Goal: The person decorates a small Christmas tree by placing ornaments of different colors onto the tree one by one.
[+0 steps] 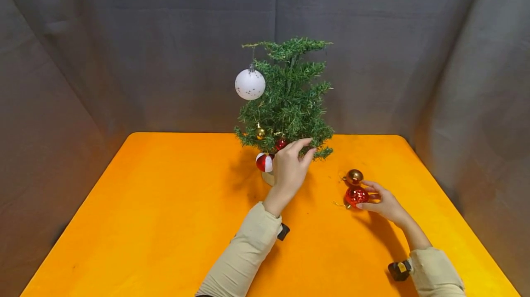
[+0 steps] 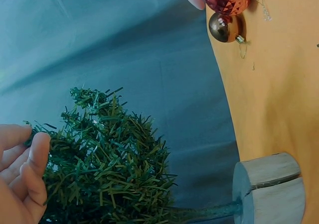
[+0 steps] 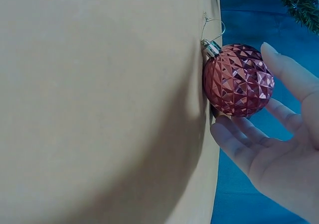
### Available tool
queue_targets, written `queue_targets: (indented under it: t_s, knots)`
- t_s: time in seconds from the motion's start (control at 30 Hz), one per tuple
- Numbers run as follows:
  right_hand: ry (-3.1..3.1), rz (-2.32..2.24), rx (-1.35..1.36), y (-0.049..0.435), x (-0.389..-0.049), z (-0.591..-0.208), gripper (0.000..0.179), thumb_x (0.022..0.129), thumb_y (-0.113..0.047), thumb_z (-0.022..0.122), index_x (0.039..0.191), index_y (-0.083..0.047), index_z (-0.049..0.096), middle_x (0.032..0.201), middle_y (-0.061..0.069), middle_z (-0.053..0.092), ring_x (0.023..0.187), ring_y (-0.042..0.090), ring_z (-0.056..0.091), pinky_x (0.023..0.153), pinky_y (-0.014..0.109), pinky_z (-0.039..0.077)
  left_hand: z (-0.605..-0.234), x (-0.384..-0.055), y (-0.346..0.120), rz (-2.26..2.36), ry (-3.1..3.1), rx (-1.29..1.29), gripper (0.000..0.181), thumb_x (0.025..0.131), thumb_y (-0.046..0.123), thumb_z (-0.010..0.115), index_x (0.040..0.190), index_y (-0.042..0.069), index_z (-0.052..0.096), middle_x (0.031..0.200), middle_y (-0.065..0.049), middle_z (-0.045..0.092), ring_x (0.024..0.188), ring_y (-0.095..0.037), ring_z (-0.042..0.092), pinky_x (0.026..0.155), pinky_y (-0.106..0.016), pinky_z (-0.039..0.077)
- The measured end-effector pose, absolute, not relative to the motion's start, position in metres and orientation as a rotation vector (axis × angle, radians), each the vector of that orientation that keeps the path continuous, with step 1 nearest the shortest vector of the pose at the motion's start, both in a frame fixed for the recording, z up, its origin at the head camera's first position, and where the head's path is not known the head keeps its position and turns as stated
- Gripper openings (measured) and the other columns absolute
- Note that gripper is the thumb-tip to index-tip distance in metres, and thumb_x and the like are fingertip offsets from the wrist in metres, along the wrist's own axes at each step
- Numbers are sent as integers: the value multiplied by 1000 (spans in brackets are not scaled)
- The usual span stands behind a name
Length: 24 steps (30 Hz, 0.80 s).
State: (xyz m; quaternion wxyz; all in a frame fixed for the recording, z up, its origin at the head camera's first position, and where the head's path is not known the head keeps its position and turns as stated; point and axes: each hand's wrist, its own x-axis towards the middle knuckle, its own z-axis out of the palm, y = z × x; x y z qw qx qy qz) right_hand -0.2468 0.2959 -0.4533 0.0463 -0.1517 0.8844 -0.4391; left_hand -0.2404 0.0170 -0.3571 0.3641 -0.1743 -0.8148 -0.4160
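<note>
A small artificial Christmas tree (image 1: 290,81) stands on a wooden base (image 2: 274,189). My left hand (image 1: 290,166) is at its lower right branches, with a branch tip between the thumb and a curled finger. To the right, my right hand (image 1: 385,202) has its thumb and fingers around a faceted red bauble (image 3: 239,82), which lies on the table with its gold loop facing left. A smooth copper-gold bauble (image 1: 354,177) touches it from behind. In the right wrist view, the red bauble mostly hides the gold one.
On the tree hang a large white bauble (image 1: 250,84), a small gold bauble (image 1: 260,133), a small red bauble (image 1: 280,144) and a red-and-white bauble (image 1: 263,162). The orange table (image 1: 145,219) is enclosed by grey cloth (image 1: 186,58) behind and at both sides.
</note>
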Motion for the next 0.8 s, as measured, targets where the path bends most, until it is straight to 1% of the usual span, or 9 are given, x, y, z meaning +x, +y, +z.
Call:
queue_targets:
  t_s: [0.13,0.37,0.53,0.8]
  knots:
    - [2705,-1338,-477,295,-247,-455,62,78,-4,68,127,13,34,110,33,46,96,44,50,79,46,44,-358,-241,18,-1081,-2078,-455,23,82,18,66,103,8,67,90,-4,67,40,-2,41,36,-12,26]
    - [2712,-1341,-474,294,-248,-457,60,77,-4,68,125,12,37,110,32,47,95,42,50,80,45,43,-358,-242,17,-1067,-2061,-463,22,83,18,65,102,8,68,87,-4,67,38,-1,38,36,-13,26]
    - [2696,-1360,-421,294,-248,-458,58,78,-6,67,125,11,38,113,33,45,97,42,50,78,39,44,-358,-242,17,-1062,-2063,-465,22,83,18,65,103,9,67,88,-4,67,38,-1,38,36,-14,27]
    - [2722,-1363,-378,293,-248,-462,53,78,-6,68,121,11,41,111,32,48,95,40,52,73,28,45,-360,-242,17,-1072,-2070,-458,22,82,17,66,103,8,67,89,-4,67,38,0,37,35,-13,25]
